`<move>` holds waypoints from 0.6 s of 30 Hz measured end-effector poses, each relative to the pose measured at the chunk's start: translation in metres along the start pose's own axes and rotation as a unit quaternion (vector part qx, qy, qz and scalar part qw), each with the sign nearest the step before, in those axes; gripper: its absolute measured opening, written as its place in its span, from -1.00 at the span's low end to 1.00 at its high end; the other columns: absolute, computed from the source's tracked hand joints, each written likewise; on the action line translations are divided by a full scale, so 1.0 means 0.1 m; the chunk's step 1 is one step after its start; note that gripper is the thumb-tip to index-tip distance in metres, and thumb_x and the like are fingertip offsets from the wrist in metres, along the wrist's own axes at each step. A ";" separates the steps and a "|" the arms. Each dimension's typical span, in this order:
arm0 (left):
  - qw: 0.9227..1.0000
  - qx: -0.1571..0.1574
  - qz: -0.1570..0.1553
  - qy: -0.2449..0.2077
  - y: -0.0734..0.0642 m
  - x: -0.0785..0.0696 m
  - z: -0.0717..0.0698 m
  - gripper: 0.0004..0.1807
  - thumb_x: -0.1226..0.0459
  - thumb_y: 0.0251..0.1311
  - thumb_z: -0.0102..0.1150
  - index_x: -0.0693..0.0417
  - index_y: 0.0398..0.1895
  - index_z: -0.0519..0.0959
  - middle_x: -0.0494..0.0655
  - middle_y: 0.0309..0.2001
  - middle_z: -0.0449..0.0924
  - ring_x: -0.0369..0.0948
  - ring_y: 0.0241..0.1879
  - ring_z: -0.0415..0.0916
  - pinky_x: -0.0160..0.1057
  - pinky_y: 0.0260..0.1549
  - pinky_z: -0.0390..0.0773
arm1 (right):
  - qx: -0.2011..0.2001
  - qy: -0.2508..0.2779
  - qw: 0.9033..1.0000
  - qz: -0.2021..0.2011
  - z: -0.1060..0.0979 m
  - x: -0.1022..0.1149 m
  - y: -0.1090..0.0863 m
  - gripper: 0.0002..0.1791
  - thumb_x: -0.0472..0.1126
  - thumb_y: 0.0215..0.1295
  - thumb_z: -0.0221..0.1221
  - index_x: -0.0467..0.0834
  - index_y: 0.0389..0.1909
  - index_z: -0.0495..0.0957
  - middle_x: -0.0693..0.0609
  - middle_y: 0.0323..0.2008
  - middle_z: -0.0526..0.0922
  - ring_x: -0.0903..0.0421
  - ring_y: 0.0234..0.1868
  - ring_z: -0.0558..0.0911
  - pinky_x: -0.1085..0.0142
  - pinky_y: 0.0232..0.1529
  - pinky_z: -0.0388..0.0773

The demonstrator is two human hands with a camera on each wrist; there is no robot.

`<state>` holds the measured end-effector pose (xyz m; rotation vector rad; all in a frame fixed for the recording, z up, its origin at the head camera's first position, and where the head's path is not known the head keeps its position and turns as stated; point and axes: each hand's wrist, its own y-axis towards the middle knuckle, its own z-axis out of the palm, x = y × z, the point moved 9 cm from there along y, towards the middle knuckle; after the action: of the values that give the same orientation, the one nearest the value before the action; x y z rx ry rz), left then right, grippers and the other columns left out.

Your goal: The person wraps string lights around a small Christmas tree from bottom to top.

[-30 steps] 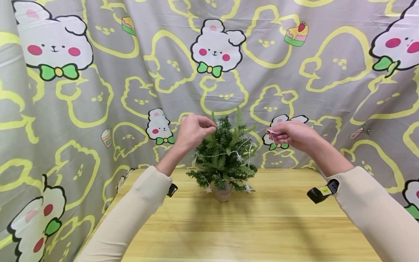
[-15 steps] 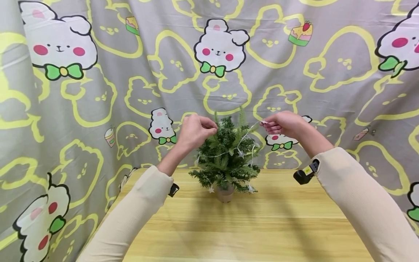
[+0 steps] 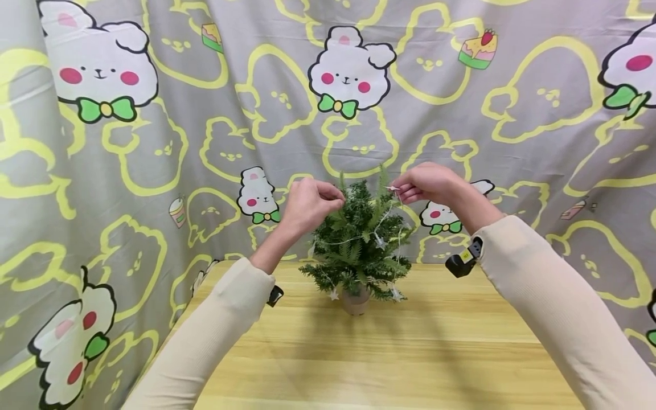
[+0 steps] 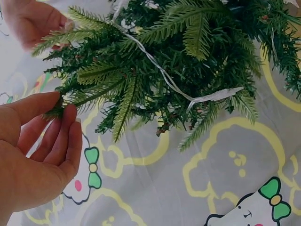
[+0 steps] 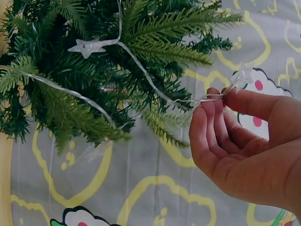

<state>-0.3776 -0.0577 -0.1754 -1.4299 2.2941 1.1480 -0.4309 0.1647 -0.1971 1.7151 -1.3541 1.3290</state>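
A small artificial Christmas tree (image 3: 353,250) stands upright in a pot (image 3: 357,303) on the table. White wire string lights (image 5: 146,75) with clear star-shaped bulbs are draped over its branches. My left hand (image 3: 310,205) is at the tree's upper left; in the left wrist view its thumb and fingertips pinch a dark green branch tip (image 4: 55,113). At the upper right, my right hand (image 3: 433,181) pinches the light wire between thumb and fingers, just beside a star bulb (image 5: 242,77). From there the wire runs back to the branches. Another star (image 5: 88,48) rests against the greenery.
The wooden table (image 3: 328,364) extends in front of the tree. A grey cartoon-print curtain (image 3: 287,136) hangs close behind and along the left side. Lower stars (image 3: 397,294) dangle near the pot.
My right hand has moved left, bringing the pinched wire and star close to the upper right of the tree. My left hand has kept its place on the branch tip.
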 end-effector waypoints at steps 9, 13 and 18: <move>1.000 0.001 -0.002 0.000 0.01 -0.01 0.01 -0.93 0.23 0.19 0.42 -0.02 -0.30 0.83 -0.16 -0.31 0.82 -0.24 -0.34 0.72 -0.22 -0.21 0.68 | 0.000 -0.029 1.000 -0.002 0.02 0.11 -0.02 -0.77 -0.30 0.48 0.08 -0.43 -0.06 0.52 0.10 -0.55 0.56 0.24 -0.50 0.59 0.42 -0.32 0.65; 1.000 0.001 -0.004 0.004 0.02 -0.01 0.01 -0.93 0.23 0.19 0.42 -0.02 -0.31 0.83 -0.16 -0.31 0.82 -0.24 -0.33 0.73 -0.23 -0.20 0.69 | -0.010 -0.026 1.000 0.006 0.02 0.09 0.04 -0.80 -0.31 0.45 0.11 -0.39 -0.08 0.56 0.07 -0.52 0.63 0.23 -0.49 0.64 0.38 -0.27 0.69; 1.000 0.004 -0.004 0.002 0.01 -0.01 0.01 -0.93 0.24 0.20 0.42 -0.01 -0.30 0.82 -0.14 -0.31 0.81 -0.23 -0.33 0.73 -0.23 -0.22 0.69 | -0.010 -0.018 1.000 0.013 0.08 0.09 0.14 -0.84 -0.34 0.46 0.10 -0.38 -0.15 0.58 0.07 -0.57 0.61 0.22 -0.54 0.63 0.39 -0.33 0.68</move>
<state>-0.3779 -0.0565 -0.1747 -1.4374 2.2906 1.1327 -0.4411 0.1498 -0.1934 1.7212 -1.4086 1.2998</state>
